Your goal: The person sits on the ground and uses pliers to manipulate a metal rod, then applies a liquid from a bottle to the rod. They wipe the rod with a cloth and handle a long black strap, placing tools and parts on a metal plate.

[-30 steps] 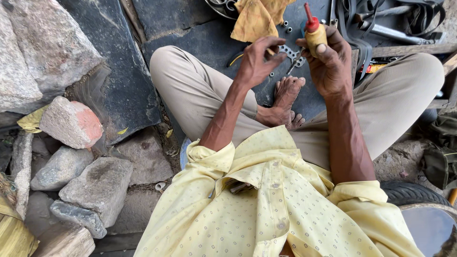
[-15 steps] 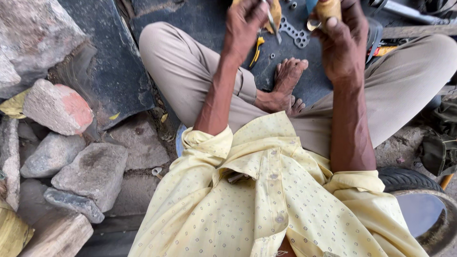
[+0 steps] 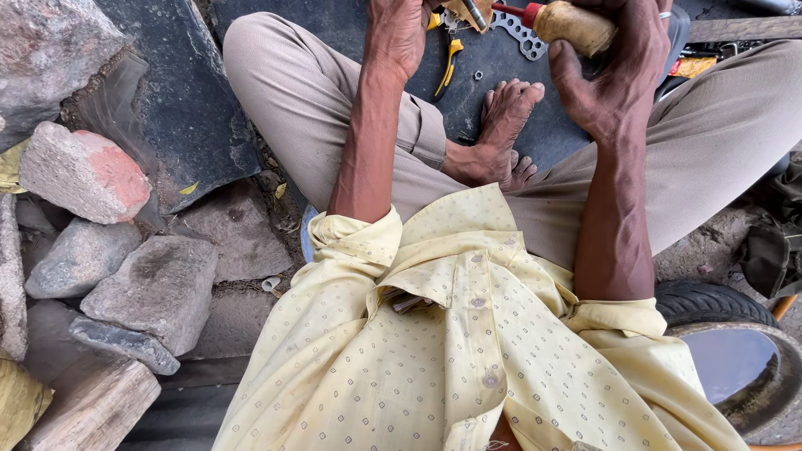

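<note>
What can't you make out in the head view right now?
- Left hand: fingertips cut off by the top edge.
- Piece at the top edge: mostly out of frame, kind unclear.
- Bottle with red nozzle: largely covered by the right hand.
- Perforated metal plate: partly hidden behind the bottle.

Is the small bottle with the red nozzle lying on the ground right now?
No, the right hand holds the bottle up above the dark mat, its red nozzle pointing toward the left hand.
</note>
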